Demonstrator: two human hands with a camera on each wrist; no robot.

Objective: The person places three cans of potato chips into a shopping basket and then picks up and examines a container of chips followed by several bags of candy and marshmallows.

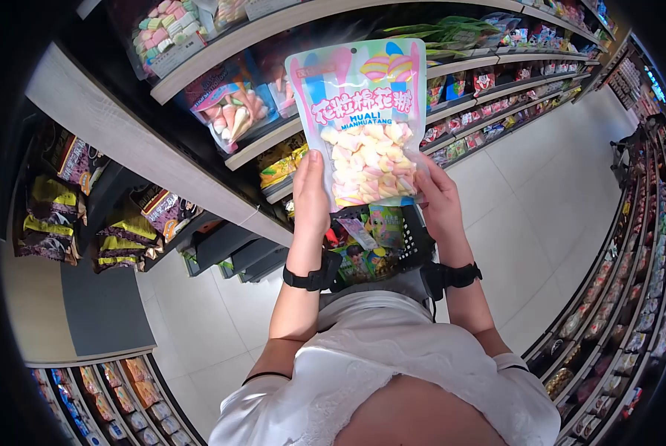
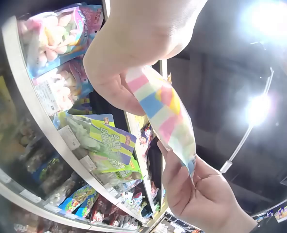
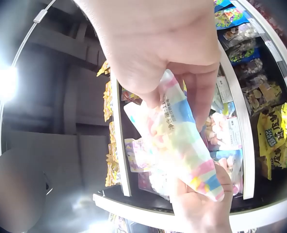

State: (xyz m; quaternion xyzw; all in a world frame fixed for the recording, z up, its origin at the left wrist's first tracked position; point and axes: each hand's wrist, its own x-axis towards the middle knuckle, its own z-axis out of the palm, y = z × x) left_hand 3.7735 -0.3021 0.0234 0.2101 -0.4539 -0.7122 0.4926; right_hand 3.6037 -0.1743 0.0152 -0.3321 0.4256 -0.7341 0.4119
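A pastel marshmallow bag [image 1: 370, 160] with a clear window is held upright before the chest, its printed front towards the head camera. My left hand [image 1: 312, 195] grips its lower left edge and my right hand [image 1: 438, 195] its lower right edge, thumbs on the front. In the left wrist view the striped underside of the bag [image 2: 165, 114] spans from the left hand [image 2: 133, 53] to the right hand [image 2: 196, 194]. The right wrist view has the right hand [image 3: 163, 53] pinching one end of the bag [image 3: 177, 136], the left hand [image 3: 201, 204] at the other.
Below the bag is a dark basket [image 1: 414, 249] holding several colourful packets [image 1: 366, 238]. Shelves [image 1: 221, 44] of bagged sweets rise ahead and to the left, with dark snack bags [image 1: 128, 230] further left. Curved shelving [image 1: 608, 297] lines the right, beyond a tiled floor [image 1: 526, 215].
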